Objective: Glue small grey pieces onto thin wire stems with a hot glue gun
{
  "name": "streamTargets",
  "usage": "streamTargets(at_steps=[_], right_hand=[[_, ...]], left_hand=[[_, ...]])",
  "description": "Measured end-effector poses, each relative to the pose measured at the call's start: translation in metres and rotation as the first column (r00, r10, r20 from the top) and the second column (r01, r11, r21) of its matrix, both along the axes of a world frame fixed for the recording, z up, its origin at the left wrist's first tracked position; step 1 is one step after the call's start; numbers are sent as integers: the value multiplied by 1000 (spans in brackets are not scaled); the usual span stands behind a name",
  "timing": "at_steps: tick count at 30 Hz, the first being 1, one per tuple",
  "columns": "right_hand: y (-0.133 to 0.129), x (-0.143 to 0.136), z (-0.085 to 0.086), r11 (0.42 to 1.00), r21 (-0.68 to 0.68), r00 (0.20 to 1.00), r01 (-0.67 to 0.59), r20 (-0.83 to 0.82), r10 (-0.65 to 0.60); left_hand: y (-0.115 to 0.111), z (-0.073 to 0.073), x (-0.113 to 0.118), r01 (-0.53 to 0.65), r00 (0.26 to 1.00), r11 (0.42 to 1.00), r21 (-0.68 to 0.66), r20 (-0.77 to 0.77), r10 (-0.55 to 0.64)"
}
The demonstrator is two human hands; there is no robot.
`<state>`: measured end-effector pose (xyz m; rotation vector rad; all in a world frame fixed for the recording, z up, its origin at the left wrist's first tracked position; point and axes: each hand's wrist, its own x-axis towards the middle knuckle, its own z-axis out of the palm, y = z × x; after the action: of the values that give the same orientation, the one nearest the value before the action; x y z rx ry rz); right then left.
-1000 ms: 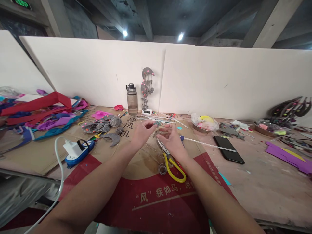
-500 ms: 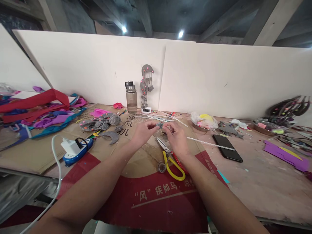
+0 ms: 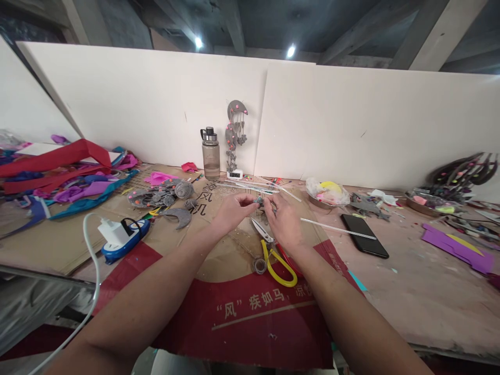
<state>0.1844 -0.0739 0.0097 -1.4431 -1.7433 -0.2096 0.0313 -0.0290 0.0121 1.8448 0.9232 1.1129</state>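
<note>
My left hand [image 3: 235, 212] pinches a small grey-green piece [image 3: 258, 200], perhaps felt, between thumb and fingertips. My right hand [image 3: 284, 221] is closed just beside it, fingertips bent inward; what they grip is hidden. Below the hands lie scissors [image 3: 282, 268] with yellow handles, blades pointing away from me. Another red handle [image 3: 289, 259] shows partly under my right wrist. A small grey coil of yarn or cord [image 3: 259, 266] rests left of the yellow handles. The cardboard sheet [image 3: 219, 260] under everything is brown and red with printed characters.
On the left are a grey felt crescent [image 3: 177, 216], a yarn ball [image 3: 183, 189], a blue power strip [image 3: 124, 244] and coloured cloth [image 3: 58, 166]. Behind stand a bottle [image 3: 211, 156] and a hanging grey ornament [image 3: 236, 125]. At right lie a white stick [image 3: 332, 227] and a phone [image 3: 369, 245].
The fingertips of my right hand have shifted slightly right, away from the small piece, and curled more. My left hand keeps its pinch in nearly the same place.
</note>
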Motion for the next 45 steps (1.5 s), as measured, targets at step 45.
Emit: streamTargets(at_steps=[45], right_hand=[[-5, -6, 4, 993, -34, 989, -112, -101, 108]], left_hand=[[-12, 6, 1, -38, 999, 999, -1, 1, 38]])
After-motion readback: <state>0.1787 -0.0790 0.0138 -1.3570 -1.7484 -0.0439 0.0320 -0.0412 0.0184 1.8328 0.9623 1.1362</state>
